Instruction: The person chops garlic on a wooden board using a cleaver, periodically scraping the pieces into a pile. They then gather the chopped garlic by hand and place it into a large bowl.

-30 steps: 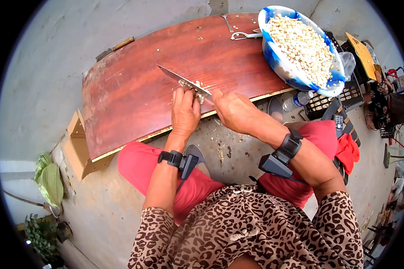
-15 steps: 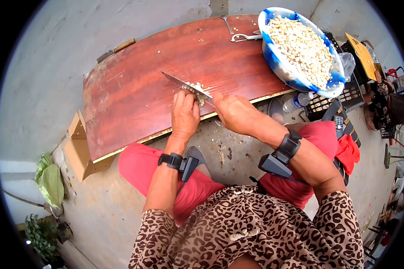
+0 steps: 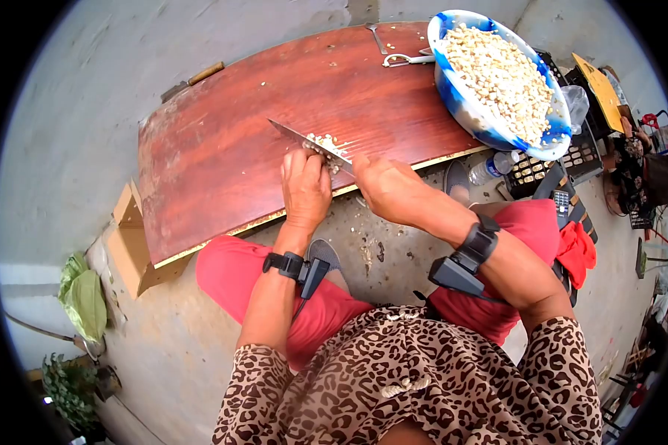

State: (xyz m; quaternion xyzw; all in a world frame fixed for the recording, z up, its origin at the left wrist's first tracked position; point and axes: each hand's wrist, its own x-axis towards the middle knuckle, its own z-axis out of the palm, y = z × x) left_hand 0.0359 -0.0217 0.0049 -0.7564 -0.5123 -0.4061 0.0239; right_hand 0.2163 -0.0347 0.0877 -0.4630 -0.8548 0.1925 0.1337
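My right hand (image 3: 387, 185) is wrapped round the handle of a kitchen knife (image 3: 295, 135), its long blade pointing up and left across the red-brown board (image 3: 215, 156). Close against the near side of the blade, my left hand (image 3: 306, 189) has its fingers curled down on pale food. Small white chopped pieces (image 3: 324, 141) lie along the far side of the blade. What exactly the left fingertips press is mostly hidden. At the board's right end, a blue-and-white basin (image 3: 453, 101) is heaped with pale chopped pieces (image 3: 497, 81).
A peeler (image 3: 408, 60) and a spoon (image 3: 376, 38) lie near the basin. A wooden-handled tool (image 3: 193, 80) rests at the board's back edge. Below the right end stands a plastic bottle (image 3: 491, 169). A cardboard box (image 3: 130, 245) is under the left end.
The knife and both hands keep nearly the same place. My left fingers have shifted very slightly left, and the view has moved a little.
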